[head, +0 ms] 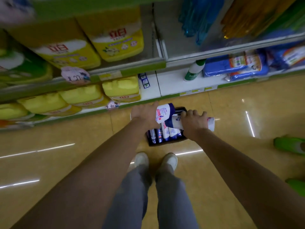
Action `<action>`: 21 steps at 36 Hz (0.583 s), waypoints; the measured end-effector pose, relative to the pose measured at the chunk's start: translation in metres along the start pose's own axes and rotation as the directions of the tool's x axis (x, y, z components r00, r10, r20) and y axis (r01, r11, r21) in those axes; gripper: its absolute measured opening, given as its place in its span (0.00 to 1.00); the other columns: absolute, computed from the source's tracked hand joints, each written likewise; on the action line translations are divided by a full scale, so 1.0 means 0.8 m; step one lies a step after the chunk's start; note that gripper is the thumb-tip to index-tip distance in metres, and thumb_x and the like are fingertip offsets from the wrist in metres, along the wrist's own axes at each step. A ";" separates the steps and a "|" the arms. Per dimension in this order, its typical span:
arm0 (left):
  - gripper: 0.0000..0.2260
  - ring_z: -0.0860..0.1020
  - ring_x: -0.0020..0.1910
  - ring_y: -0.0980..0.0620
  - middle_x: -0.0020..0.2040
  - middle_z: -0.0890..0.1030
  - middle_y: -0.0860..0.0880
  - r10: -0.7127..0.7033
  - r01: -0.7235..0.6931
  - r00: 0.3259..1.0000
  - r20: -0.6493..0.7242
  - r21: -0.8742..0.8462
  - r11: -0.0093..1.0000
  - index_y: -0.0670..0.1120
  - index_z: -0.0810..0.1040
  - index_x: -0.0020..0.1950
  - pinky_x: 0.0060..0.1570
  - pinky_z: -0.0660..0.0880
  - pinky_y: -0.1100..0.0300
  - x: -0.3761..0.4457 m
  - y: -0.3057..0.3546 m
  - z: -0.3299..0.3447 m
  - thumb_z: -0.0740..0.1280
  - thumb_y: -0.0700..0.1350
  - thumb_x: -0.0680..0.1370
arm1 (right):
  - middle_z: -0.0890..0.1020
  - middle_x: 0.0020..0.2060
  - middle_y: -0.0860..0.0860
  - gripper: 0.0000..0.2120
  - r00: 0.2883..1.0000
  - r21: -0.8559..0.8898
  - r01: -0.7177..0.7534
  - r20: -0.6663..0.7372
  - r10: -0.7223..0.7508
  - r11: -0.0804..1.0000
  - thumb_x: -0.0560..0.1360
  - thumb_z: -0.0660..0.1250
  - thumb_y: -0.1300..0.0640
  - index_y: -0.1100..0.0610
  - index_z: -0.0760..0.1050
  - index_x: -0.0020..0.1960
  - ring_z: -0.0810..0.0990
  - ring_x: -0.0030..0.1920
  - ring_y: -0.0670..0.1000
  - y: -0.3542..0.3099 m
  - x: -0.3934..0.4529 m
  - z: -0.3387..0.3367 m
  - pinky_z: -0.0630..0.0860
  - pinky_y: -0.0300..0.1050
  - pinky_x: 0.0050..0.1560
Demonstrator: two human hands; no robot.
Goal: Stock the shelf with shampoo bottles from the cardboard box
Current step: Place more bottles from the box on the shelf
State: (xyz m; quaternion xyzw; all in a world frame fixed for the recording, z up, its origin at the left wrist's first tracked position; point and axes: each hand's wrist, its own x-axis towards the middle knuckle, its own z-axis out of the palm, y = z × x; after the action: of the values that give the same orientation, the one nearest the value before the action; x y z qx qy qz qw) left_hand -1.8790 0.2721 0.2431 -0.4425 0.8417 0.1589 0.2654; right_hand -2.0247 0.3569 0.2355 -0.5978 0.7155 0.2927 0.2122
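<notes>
Both of my bare forearms reach forward and down from the bottom of the view, above grey trouser legs and two white shoes (156,160) standing on a glossy tan floor (66,162). Just past the shoes sits the cardboard box (165,142), dark inside, with several white and blue shampoo bottles (166,132) standing upright in it. My left hand (145,115) grips one white and blue shampoo bottle (163,114) above the box, fingers wrapped behind it. My right hand (194,123) is curled around a second white shampoo bottle (176,123), lying sideways, with its end sticking out past the hand on the right. Beyond the box runs the bottom shelf (173,86), white with a green edge. Yellow detergent jugs (121,87) fill its left part, and a white and green bottle (194,70) and blue packets (234,66) sit to the right.
</notes>
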 end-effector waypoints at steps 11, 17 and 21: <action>0.34 0.73 0.57 0.43 0.60 0.69 0.42 -0.154 0.152 0.988 0.019 -0.320 0.935 0.43 0.67 0.65 0.46 0.70 0.56 -0.079 0.002 -0.125 0.70 0.62 0.68 | 0.74 0.61 0.57 0.30 0.995 0.227 -0.092 -0.007 0.096 0.970 0.72 0.66 0.51 0.57 0.59 0.68 0.72 0.61 0.58 0.016 -0.088 -0.112 0.67 0.56 0.60; 0.25 0.75 0.56 0.44 0.58 0.73 0.44 -0.188 0.170 0.982 -0.003 -0.419 0.892 0.43 0.68 0.64 0.43 0.69 0.59 -0.116 0.004 -0.184 0.69 0.53 0.71 | 0.78 0.53 0.55 0.29 0.989 0.572 -0.142 0.042 0.144 0.808 0.70 0.68 0.56 0.58 0.60 0.67 0.78 0.52 0.58 0.034 -0.130 -0.163 0.75 0.48 0.47; 0.14 0.75 0.44 0.46 0.45 0.74 0.47 -0.182 0.148 0.983 -0.005 -0.560 0.815 0.44 0.73 0.56 0.32 0.66 0.62 -0.137 0.001 -0.219 0.67 0.46 0.72 | 0.77 0.52 0.56 0.22 0.985 0.645 -0.134 0.006 0.170 0.753 0.72 0.67 0.59 0.58 0.62 0.62 0.77 0.51 0.57 0.044 -0.151 -0.195 0.72 0.47 0.45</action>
State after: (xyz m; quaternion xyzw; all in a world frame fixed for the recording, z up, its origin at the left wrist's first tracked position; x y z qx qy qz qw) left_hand -1.8824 0.2569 0.4489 -0.5762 0.7246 0.3609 0.1131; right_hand -2.0283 0.3440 0.4353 -0.4364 0.8237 0.0305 0.3607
